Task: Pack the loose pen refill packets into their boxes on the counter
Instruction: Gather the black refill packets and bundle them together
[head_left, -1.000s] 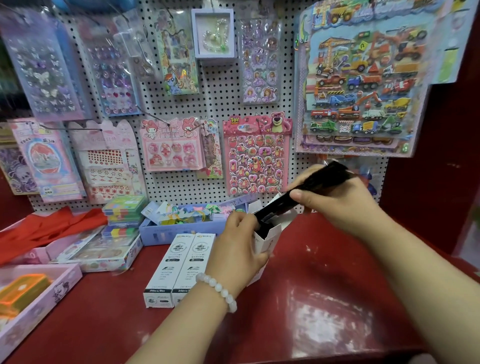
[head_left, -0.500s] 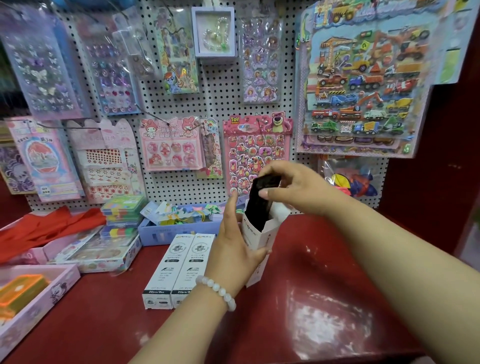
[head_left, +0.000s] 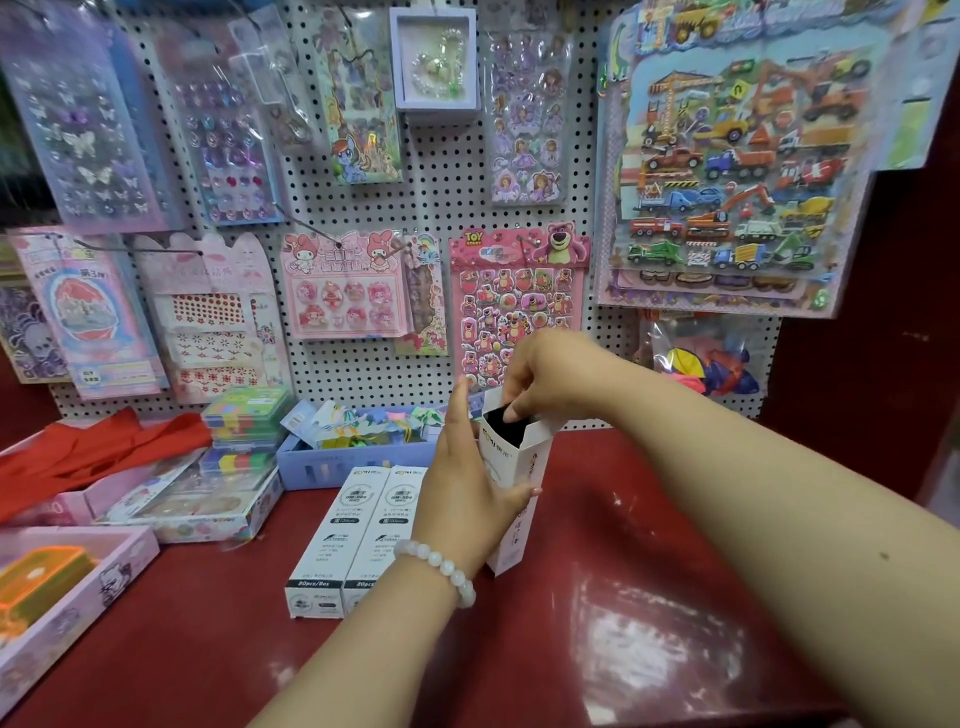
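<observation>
Left hand (head_left: 467, 488) grips the upright white refill box (head_left: 519, 467) on the desk (head_left: 623, 623) while right hand (head_left: 545, 379) fingers pinch the black refill packet (head_left: 506, 431) inside.

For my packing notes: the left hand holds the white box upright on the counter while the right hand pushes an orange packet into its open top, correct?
Not quite: the head view shows the packet is black, not orange. Otherwise correct: the left hand holds the white box upright while the right hand pushes it in.
</observation>
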